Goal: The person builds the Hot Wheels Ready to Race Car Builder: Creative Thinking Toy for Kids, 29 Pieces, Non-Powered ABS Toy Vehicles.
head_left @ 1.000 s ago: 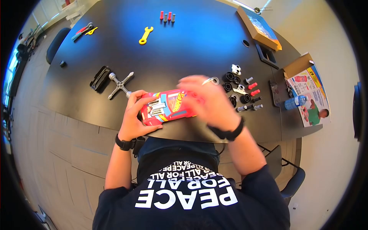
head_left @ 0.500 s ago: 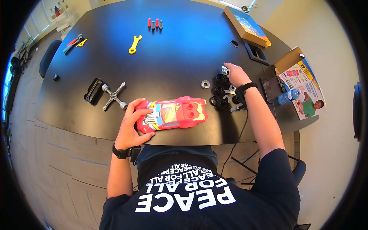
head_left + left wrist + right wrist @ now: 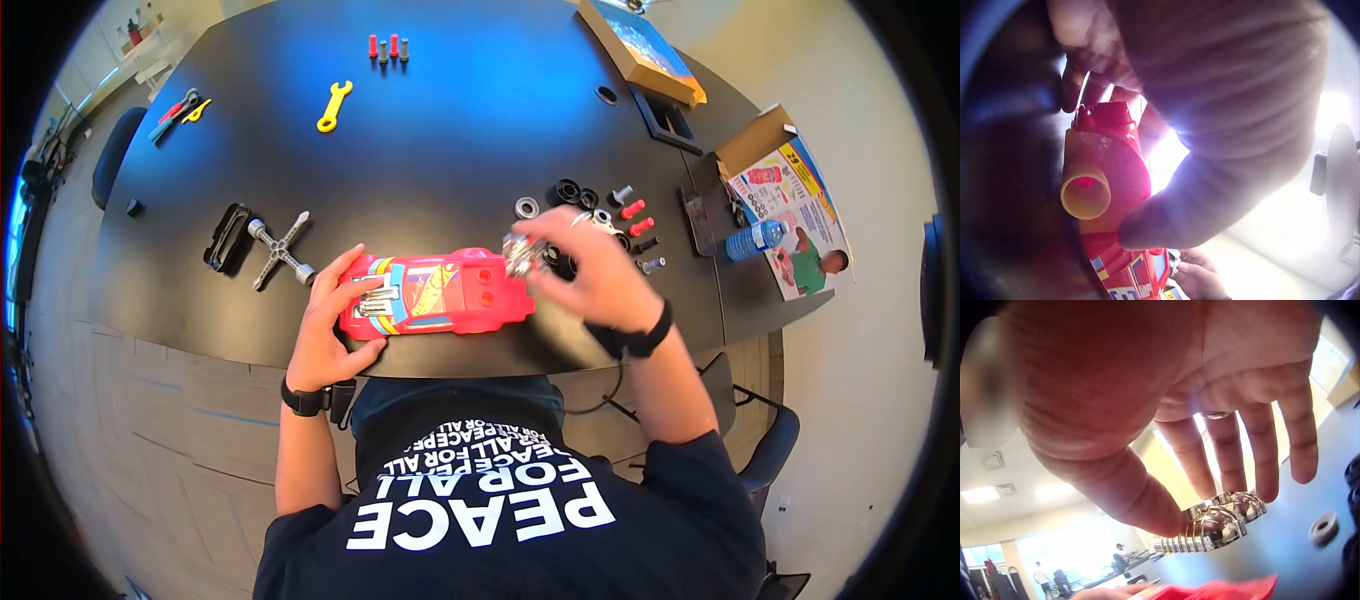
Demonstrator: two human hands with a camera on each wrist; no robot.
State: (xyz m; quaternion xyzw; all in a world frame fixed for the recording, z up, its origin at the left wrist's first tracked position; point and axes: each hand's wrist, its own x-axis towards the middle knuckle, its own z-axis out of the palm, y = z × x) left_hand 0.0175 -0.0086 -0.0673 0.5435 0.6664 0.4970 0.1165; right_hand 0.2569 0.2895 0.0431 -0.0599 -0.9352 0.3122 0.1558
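Note:
A red toy car [image 3: 455, 305] with blue and yellow stickers lies lengthwise near the table's front edge. My left hand [image 3: 325, 325] grips its left end, thumb on the near side and fingers over the far side. In the left wrist view a round wheel opening [image 3: 1085, 196] shows in the car's side. My right hand [image 3: 605, 270] pinches a chrome toy engine piece [image 3: 1213, 528] between thumb and fingertips. In the head view this piece is at the car's right end, close to two round holes in its top. Behind the right hand, black wheels [image 3: 568, 190] are partly hidden.
A silver ring [image 3: 526, 208] and several red and grey bolts [image 3: 640, 228] lie by the wheels. Left are a cross-shaped lug wrench [image 3: 283, 250] and a black frame part [image 3: 226, 240]. Farther back lies a yellow wrench [image 3: 335, 107]. A water bottle [image 3: 755, 240] and printed box [image 3: 805, 225] are right.
My right hand went from over the car to the parts at the right, took the chrome engine piece and brought it back to the car. My left hand keeps its grip on the car.

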